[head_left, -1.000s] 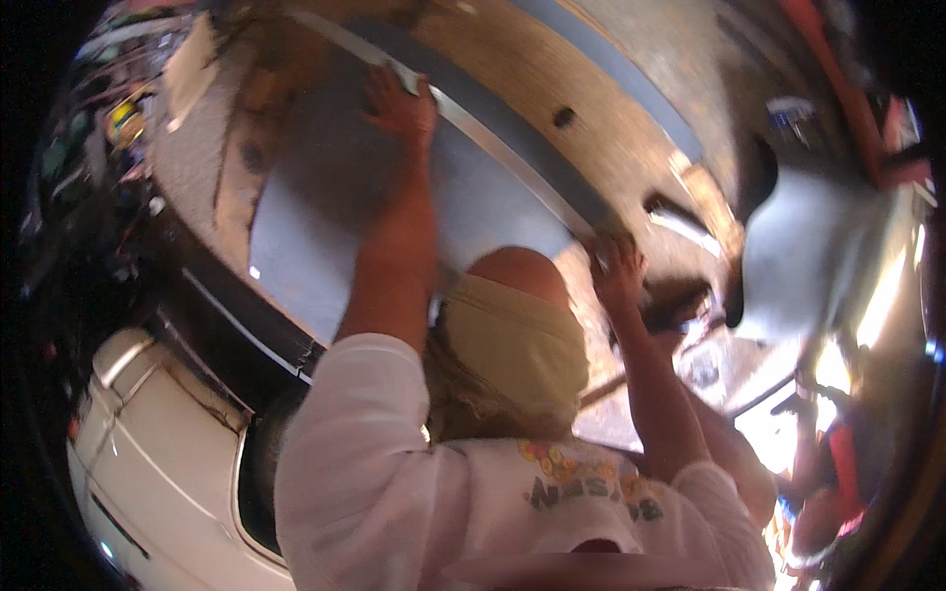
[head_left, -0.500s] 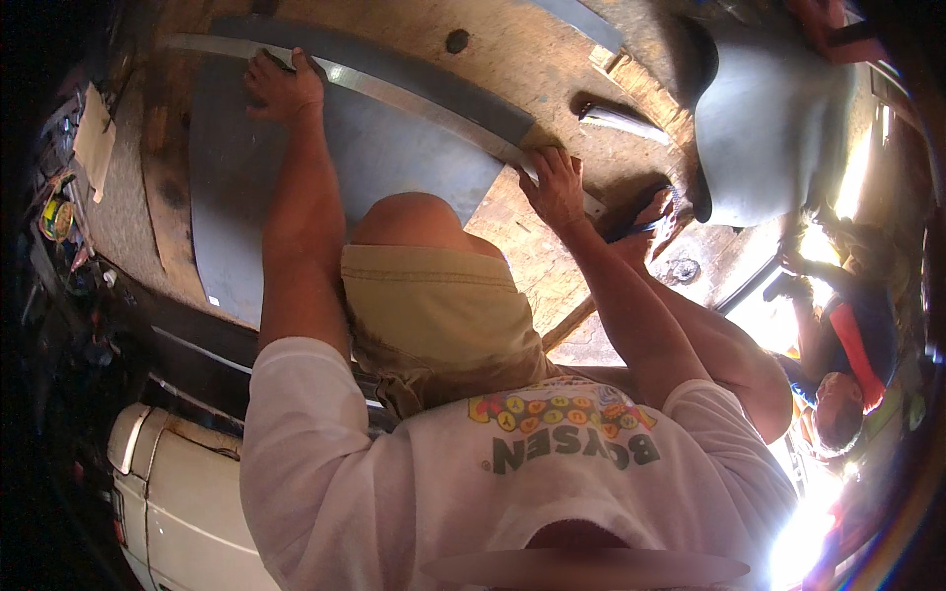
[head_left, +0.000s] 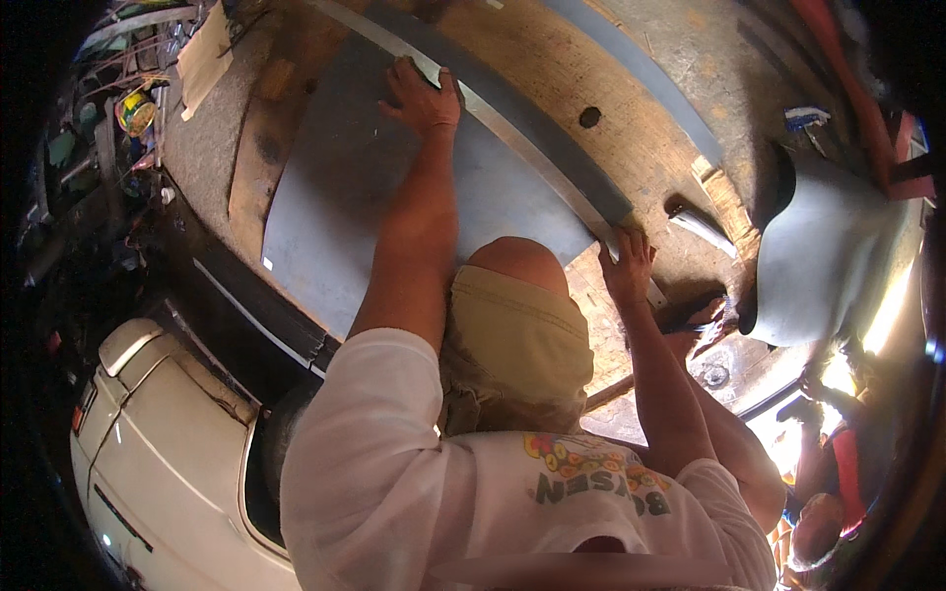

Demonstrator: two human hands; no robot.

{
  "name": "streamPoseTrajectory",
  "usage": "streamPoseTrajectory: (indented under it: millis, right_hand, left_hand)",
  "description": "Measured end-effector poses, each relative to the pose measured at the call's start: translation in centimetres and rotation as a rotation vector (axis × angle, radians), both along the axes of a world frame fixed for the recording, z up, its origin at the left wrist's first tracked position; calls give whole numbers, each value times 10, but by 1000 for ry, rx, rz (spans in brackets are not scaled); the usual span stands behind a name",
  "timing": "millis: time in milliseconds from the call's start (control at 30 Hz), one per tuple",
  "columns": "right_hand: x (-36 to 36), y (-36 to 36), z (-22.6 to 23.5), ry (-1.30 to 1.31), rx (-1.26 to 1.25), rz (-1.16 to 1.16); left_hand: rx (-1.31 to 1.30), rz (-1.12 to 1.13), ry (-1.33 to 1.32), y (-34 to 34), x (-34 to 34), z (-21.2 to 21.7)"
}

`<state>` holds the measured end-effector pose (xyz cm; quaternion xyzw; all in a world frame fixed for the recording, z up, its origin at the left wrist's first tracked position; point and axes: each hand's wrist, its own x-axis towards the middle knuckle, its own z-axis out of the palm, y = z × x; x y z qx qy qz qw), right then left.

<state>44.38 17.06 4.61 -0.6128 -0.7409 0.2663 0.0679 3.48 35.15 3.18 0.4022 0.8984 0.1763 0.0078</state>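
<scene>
A long, narrow metal straightedge (head_left: 532, 148) runs diagonally over a dark grey sheet (head_left: 335, 187) lying on a wooden board. My left hand (head_left: 424, 103) presses on the upper-left part of the straightedge, its fingers spread and thumb apart. Near the sheet's right corner, my right hand (head_left: 627, 271) is closed over the straightedge toward its near right end, thumb on one side and fingers on the other. Whether a small tool is under the right fingers is hidden. The straightedge's end shows just past that hand.
A curved grey sheet piece (head_left: 818, 256) stands at the right, with another person (head_left: 828, 492) below it. A light metal strip (head_left: 702, 231) lies near my foot. A cream vehicle (head_left: 187, 463) is at lower left, clutter with a yellow can (head_left: 136, 113) at upper left.
The whole view has swung, so the sheet, board and hands appear farther right and more of the vehicle shows. Both hands remain on the straightedge in about the same places.
</scene>
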Motion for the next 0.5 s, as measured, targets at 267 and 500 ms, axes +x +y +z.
streamPoseTrajectory:
  millis: [267, 500]
  right_hand:
    - [-8, -2, 7, -6, 124, 55]
    - [-8, 3, 4, -6, 196, 66]
  left_hand:
    - [-5, 26, -60, -11, -8, 11]
    - [-26, 22, -54, -5, -4, 12]
